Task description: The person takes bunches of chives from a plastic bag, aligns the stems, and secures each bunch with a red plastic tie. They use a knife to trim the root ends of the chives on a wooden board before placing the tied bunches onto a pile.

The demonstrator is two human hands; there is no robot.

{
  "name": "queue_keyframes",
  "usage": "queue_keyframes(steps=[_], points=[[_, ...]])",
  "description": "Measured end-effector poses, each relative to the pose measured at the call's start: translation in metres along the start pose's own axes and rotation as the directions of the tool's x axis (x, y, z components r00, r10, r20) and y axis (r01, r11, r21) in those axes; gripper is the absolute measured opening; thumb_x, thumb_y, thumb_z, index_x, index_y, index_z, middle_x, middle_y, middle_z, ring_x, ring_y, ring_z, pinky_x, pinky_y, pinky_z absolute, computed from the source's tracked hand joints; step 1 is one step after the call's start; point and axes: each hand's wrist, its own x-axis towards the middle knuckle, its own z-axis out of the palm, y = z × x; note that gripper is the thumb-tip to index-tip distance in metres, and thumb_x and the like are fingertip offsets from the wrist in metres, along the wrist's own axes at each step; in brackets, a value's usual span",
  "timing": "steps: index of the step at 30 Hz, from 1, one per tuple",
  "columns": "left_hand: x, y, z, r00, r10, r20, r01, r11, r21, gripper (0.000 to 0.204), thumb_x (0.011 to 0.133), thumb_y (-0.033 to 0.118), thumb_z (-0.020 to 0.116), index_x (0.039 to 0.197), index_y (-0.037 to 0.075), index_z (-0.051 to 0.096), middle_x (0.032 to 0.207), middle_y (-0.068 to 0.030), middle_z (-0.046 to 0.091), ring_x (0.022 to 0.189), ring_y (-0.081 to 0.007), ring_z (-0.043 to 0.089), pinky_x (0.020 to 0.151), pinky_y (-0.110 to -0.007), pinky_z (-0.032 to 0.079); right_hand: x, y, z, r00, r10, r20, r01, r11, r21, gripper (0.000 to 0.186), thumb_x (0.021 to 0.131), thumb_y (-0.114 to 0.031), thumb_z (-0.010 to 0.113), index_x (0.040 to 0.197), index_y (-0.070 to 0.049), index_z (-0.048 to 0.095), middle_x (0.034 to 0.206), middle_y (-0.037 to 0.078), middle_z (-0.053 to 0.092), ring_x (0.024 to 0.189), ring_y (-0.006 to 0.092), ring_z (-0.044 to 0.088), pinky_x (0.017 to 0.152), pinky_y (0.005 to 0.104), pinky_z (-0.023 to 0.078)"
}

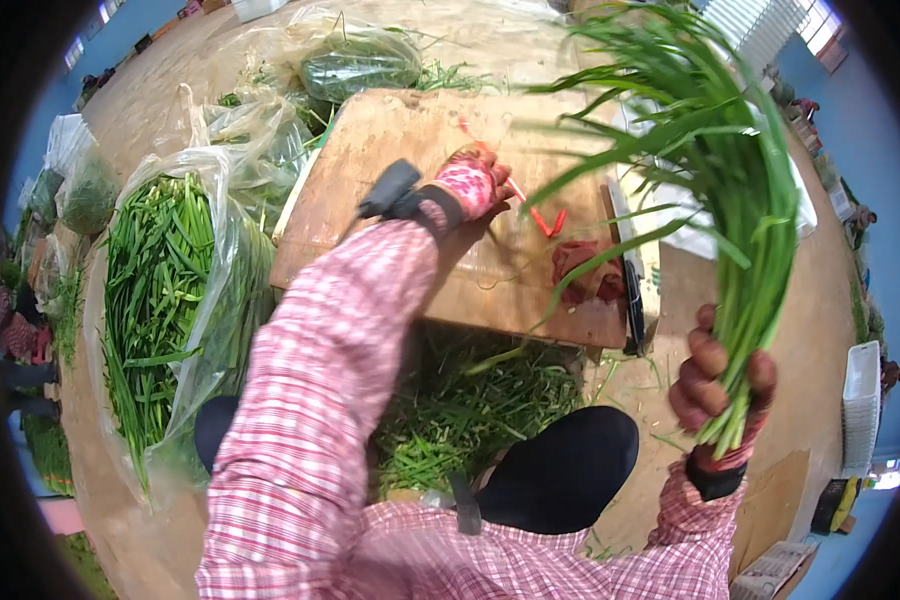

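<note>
My right hand (715, 385) is closed round the pale stem ends of a bunch of garlic chives (755, 240). The long flat leaves rise upright and fan out to the left at the top, partly blurred. Over a wooden board (370, 150), my left hand (475, 180), in a pink patterned fingerless glove, has its fingers curled on a thin red-orange strip (535, 212). The strip shows on both sides of that hand, with a bent end. A crumpled reddish-brown cloth (582, 272) lies at the board's right side.
Left of the board stands a clear plastic bag (230, 230) packed with chives (160, 270). Another filled bag (360, 65) is behind the board. Loose leaf scraps (480, 400) cover the floor between my knees. A white crate (860, 405) stands far right.
</note>
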Motion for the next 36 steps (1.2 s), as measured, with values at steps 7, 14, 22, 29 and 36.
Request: queue_keyframes(steps=[7,14,22,29,36], points=[[-0.135,0.126,-0.094,0.992,-0.071,0.109,0.006,0.862,0.507,0.048,0.086,0.035,0.058,0.125,0.007,0.054,0.109,-0.0184,0.055,0.106,-0.0356,0.051,0.088,-0.047,0.041,0.035,-0.047,-0.022,0.999,0.001,-0.042,-0.002,1.000,-0.029,0.055,0.093,-0.028,0.055,0.134,0.002,0.034,0.102,0.006,0.049,0.074,0.0125,0.049,0.065,0.0336,0.046],[-0.149,0.124,-0.092,0.994,-0.105,0.015,0.091,0.918,0.386,0.047,0.088,0.035,0.058,0.125,0.007,0.054,0.116,-0.0167,0.053,0.109,-0.0361,0.050,0.087,-0.048,0.043,0.169,-0.099,0.036,0.941,0.023,0.338,0.017,0.993,-0.114,0.040,0.091,-0.011,0.059,0.121,0.004,0.039,0.095,0.006,0.045,0.083,0.0129,0.050,0.073,0.0278,0.046],[-0.170,0.084,-0.085,0.975,-0.113,-0.191,0.163,0.949,0.270,0.033,0.081,0.026,0.063,0.107,0.005,0.062,0.115,-0.0142,0.057,0.109,-0.0354,0.051,0.092,-0.046,0.041,0.249,0.077,0.020,0.930,0.209,0.303,-0.212,0.977,-0.022,0.044,0.087,-0.015,0.062,0.121,0.005,0.042,0.099,0.016,0.060,0.084,0.0262,0.063,0.072,0.0363,0.056],[-0.171,0.069,-0.090,0.959,-0.132,-0.250,0.209,0.928,0.310,0.030,0.078,0.018,0.062,0.104,0.002,0.065,0.111,-0.0171,0.060,0.107,-0.0337,0.055,0.092,-0.041,0.045,0.199,0.183,-0.030,0.851,0.519,0.078,-0.523,0.827,0.205,0.034,0.093,-0.025,0.055,0.115,0.001,0.054,0.091,0.016,0.066,0.072,0.0304,0.066,0.067,0.0403,0.058],[-0.183,0.023,-0.112,0.955,-0.104,-0.276,0.157,0.971,0.178,0.029,0.075,0.012,0.061,0.101,0.003,0.067,0.113,-0.0171,0.062,0.107,-0.0347,0.055,0.095,-0.041,0.044,0.190,0.159,-0.020,0.858,0.439,-0.265,-0.512,0.755,-0.409,0.053,0.090,-0.046,0.059,0.114,0.000,0.059,0.098,0.018,0.066,0.085,0.0273,0.066,0.077,0.0416,0.053]])
